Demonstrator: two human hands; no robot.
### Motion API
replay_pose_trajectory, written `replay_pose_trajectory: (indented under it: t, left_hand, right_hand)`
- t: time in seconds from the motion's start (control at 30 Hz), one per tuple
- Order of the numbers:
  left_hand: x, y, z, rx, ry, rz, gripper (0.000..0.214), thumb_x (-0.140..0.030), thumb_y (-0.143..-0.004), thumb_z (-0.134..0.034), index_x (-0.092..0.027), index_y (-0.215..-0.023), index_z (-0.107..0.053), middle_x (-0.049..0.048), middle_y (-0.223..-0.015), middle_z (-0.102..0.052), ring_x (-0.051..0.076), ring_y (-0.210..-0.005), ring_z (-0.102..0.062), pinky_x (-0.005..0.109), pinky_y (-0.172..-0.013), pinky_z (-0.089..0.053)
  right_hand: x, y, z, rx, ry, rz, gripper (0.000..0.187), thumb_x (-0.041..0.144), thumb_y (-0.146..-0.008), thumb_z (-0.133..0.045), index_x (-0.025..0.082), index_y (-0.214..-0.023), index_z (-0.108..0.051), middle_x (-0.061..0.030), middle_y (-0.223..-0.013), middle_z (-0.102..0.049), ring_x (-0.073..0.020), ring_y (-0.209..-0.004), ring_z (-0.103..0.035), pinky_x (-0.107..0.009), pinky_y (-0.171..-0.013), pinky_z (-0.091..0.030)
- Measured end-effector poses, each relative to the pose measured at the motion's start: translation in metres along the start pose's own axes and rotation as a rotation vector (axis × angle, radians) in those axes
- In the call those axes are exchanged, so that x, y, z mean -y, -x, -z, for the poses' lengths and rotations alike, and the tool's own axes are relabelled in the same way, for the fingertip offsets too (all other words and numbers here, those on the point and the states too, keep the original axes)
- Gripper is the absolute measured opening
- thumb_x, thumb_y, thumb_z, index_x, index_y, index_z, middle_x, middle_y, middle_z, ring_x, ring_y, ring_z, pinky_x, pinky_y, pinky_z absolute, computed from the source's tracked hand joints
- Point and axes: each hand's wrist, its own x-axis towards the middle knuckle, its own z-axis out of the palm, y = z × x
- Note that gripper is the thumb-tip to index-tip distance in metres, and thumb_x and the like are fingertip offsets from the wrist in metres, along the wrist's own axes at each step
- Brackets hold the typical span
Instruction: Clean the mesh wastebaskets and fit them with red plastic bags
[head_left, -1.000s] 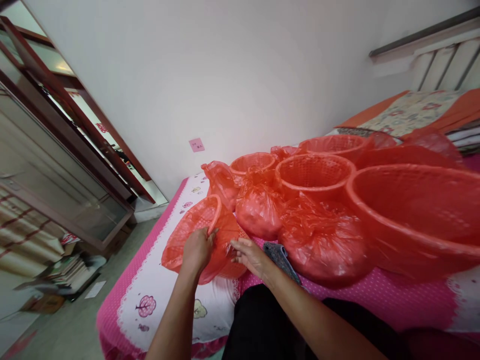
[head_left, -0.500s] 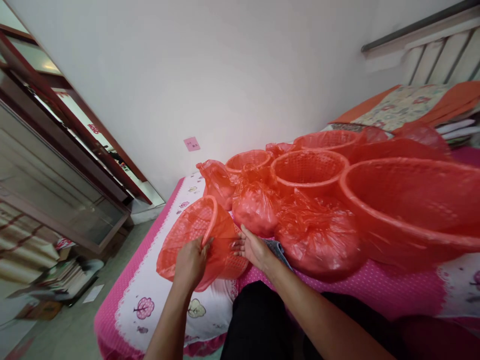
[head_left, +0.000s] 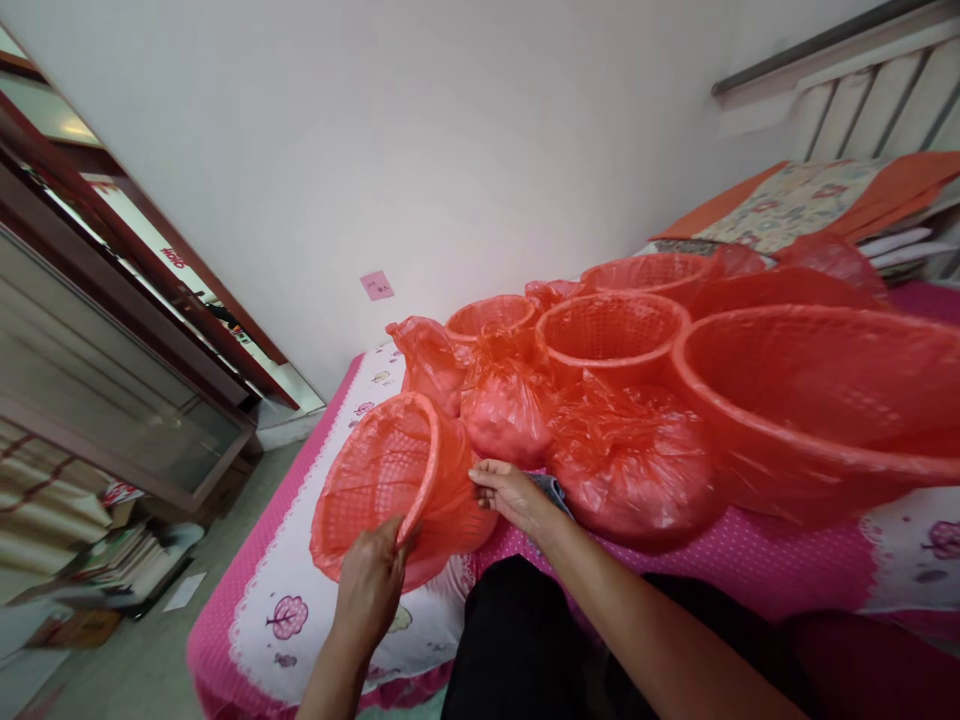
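A red plastic basket [head_left: 367, 480] lies tilted on the bed, its mouth facing left and towards me. A thin red plastic bag [head_left: 452, 465] lines it and folds out over its rim. My left hand [head_left: 370, 575] is closed round the near part of the rim and the bag film over it. On the basket's right side my right hand [head_left: 514, 493] pinches the bag's film between thumb and fingers. Beside that hand sit two filled, gathered red bags [head_left: 506, 412], [head_left: 637, 480]; their contents are hidden.
More red baskets [head_left: 611, 365] stand along the wall, and a large one [head_left: 795, 430] is at the right. Folded cloths [head_left: 810, 205] are piled at the back right. My dark-clothed knee [head_left: 517, 630] is against the bed's [head_left: 277, 560] front edge.
My right hand's fingers have gone from spread to pinched on the bag film. The basket's mouth has turned slightly towards me, and my left hand has shifted a little lower.
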Motion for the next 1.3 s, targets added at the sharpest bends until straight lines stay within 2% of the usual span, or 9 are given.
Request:
replay_pose_trajectory:
  t: [0.1, 0.2, 0.27, 0.5, 0.63, 0.83, 0.97, 1.17, 1.3]
  left_hand:
    - [0.018, 0.008, -0.005, -0.049, 0.052, -0.074, 0.037, -0.031, -0.095, -0.042, -0.019, -0.101, -0.076, 0.0122, -0.089, -0.081, 0.031, -0.084, -0.074, 0.04, -0.075, -0.055]
    - [0.03, 0.016, -0.008, -0.116, 0.079, -0.131, 0.034, -0.029, -0.093, -0.043, -0.02, -0.096, -0.076, 0.0103, -0.087, -0.081, 0.029, -0.081, -0.075, 0.039, -0.071, -0.058]
    - [0.033, 0.02, -0.01, -0.168, 0.087, -0.18, 0.031, -0.027, -0.093, -0.045, -0.021, -0.095, -0.075, 0.0089, -0.087, -0.081, 0.027, -0.079, -0.075, 0.037, -0.071, -0.059]
    - [0.034, 0.024, -0.012, -0.23, 0.063, -0.307, 0.026, -0.025, -0.096, -0.047, -0.023, -0.085, -0.071, 0.0051, -0.079, -0.078, 0.023, -0.071, -0.073, 0.032, -0.064, -0.056]
    - [0.031, 0.018, -0.009, -0.198, 0.064, -0.311, 0.026, -0.024, -0.097, -0.046, -0.024, -0.084, -0.069, 0.0043, -0.078, -0.077, 0.023, -0.07, -0.072, 0.032, -0.064, -0.055]
    - [0.025, 0.01, -0.002, -0.129, 0.05, -0.322, 0.026, -0.027, -0.099, -0.046, -0.024, -0.081, -0.065, 0.0046, -0.077, -0.075, 0.023, -0.07, -0.071, 0.033, -0.066, -0.053]
    - [0.018, 0.011, -0.001, -0.048, 0.012, -0.315, 0.028, -0.032, -0.102, -0.048, -0.024, -0.081, -0.064, 0.0055, -0.079, -0.075, 0.024, -0.075, -0.071, 0.034, -0.071, -0.053]
    - [0.011, 0.005, 0.0, 0.11, -0.09, -0.361, 0.019, -0.024, -0.101, -0.053, -0.022, -0.091, -0.07, 0.007, -0.089, -0.076, 0.025, -0.085, -0.072, 0.037, -0.081, -0.054]
    - [0.02, -0.011, 0.013, 0.152, -0.152, -0.397, 0.021, -0.022, -0.101, -0.055, -0.023, -0.106, -0.075, 0.0086, -0.107, -0.08, 0.027, -0.103, -0.074, 0.048, -0.105, -0.049]
  right_hand:
    - [-0.002, -0.001, 0.001, -0.032, 0.031, -0.019, 0.036, 0.038, -0.071, -0.094, 0.017, -0.078, -0.066, -0.0012, -0.07, -0.069, -0.0129, -0.064, -0.065, -0.026, -0.065, -0.047]
    - [0.001, 0.0, -0.004, -0.053, 0.016, -0.025, 0.042, 0.059, -0.09, -0.074, 0.017, -0.084, -0.068, -0.0048, -0.075, -0.071, -0.0142, -0.066, -0.066, -0.027, -0.066, -0.05]
    - [0.003, 0.001, -0.009, -0.043, 0.005, -0.019, 0.048, 0.066, -0.094, -0.065, 0.018, -0.086, -0.067, -0.0048, -0.074, -0.069, -0.0146, -0.066, -0.065, -0.028, -0.066, -0.05]
    - [-0.001, 0.005, -0.01, -0.033, 0.1, 0.029, 0.04, 0.04, -0.066, -0.092, 0.021, -0.071, -0.058, 0.0069, -0.057, -0.053, -0.0087, -0.052, -0.047, -0.023, -0.054, -0.036]
    - [-0.007, -0.001, 0.001, -0.158, 0.197, 0.061, 0.034, 0.039, -0.069, -0.086, 0.021, -0.067, -0.057, 0.0054, -0.055, -0.054, -0.0093, -0.048, -0.046, -0.023, -0.049, -0.032]
    - [0.01, -0.01, 0.004, -0.362, 0.238, 0.3, 0.034, 0.049, -0.074, -0.079, 0.023, -0.077, -0.058, 0.0054, -0.065, -0.059, -0.0104, -0.053, -0.051, -0.024, -0.051, -0.034]
    - [0.03, -0.002, -0.007, -0.278, 0.24, 0.397, 0.041, 0.059, -0.075, -0.078, 0.023, -0.074, -0.06, 0.0036, -0.066, -0.061, -0.0111, -0.055, -0.053, -0.026, -0.054, -0.039]
    - [0.05, 0.018, -0.027, -0.033, 0.228, 0.36, 0.046, 0.066, -0.078, -0.079, 0.021, -0.074, -0.066, -0.0003, -0.067, -0.067, -0.0132, -0.057, -0.059, -0.028, -0.058, -0.043]
    - [0.055, 0.024, -0.03, 0.026, 0.176, 0.314, 0.046, 0.059, -0.069, -0.088, 0.021, -0.074, -0.062, 0.0021, -0.067, -0.067, -0.012, -0.059, -0.06, -0.026, -0.06, -0.044]
